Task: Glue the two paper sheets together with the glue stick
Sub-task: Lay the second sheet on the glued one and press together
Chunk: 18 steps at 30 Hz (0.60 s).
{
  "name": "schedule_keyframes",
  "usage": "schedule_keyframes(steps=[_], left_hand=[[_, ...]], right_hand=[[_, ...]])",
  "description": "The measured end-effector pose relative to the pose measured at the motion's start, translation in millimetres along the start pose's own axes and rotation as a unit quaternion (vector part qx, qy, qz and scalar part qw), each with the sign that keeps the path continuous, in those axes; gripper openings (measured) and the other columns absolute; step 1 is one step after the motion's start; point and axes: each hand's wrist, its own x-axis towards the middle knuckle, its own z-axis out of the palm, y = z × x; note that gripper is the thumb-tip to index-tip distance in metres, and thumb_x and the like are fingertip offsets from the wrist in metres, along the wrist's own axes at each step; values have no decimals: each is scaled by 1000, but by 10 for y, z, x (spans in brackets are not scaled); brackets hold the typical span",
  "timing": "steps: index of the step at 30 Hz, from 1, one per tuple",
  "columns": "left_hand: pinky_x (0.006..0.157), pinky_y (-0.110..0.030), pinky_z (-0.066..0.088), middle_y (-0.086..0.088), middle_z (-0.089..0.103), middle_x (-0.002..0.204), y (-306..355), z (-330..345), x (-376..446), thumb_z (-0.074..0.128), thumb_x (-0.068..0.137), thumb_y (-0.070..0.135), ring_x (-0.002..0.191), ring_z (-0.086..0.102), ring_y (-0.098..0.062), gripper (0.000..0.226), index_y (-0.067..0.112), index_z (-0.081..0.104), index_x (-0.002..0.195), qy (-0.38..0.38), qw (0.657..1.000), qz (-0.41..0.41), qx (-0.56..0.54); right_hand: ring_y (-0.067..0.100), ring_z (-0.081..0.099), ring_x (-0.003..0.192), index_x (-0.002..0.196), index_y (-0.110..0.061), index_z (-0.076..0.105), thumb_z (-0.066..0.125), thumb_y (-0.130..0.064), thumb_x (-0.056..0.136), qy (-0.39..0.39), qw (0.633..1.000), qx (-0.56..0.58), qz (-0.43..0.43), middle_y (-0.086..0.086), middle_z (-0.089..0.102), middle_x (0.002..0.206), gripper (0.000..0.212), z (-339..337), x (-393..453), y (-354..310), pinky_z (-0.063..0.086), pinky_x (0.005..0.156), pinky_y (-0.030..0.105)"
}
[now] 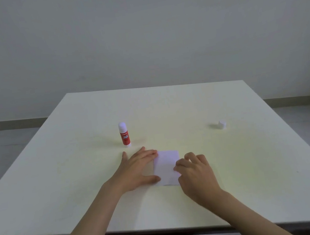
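A small white paper sheet lies flat near the middle of the table, with another sheet's edge just showing beneath its near side. My left hand rests flat on the paper's left edge, fingers spread. My right hand presses curled fingertips onto the paper's right edge. A red and white glue stick stands upright behind my left hand, untouched. Its white cap sits apart at the right.
The pale table fills the view; its near edge runs below my forearms. A plain grey wall and floor lie beyond the far edge.
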Motion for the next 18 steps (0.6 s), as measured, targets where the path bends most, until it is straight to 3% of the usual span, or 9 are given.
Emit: schedule_keyframes(steps=[5,10,18], left_hand=[[115,-59,-2,22,22,154,8,-22,1,59,80,54,146,3,-4,76,31,28,145,-9,1000,1,4],[114,-55,1,21,25,153,-1,-39,20,58,79,58,144,8,-4,76,30,30,144,-3,999,13,35],[113,-45,2,24,37,145,-58,-20,41,54,68,73,140,20,-3,81,33,40,137,40,996,48,58]], right_hand=[[19,61,64,52,-22,65,59,-8,51,-3,999,17,-37,-7,63,56,15,-30,-199,-160,48,55,26],[17,63,62,57,-24,71,70,-8,46,22,998,44,-32,-11,66,56,19,-71,-119,-156,49,58,22],[15,61,65,66,-30,72,55,-5,56,20,995,42,-86,-17,68,65,31,-8,121,-286,46,55,22]])
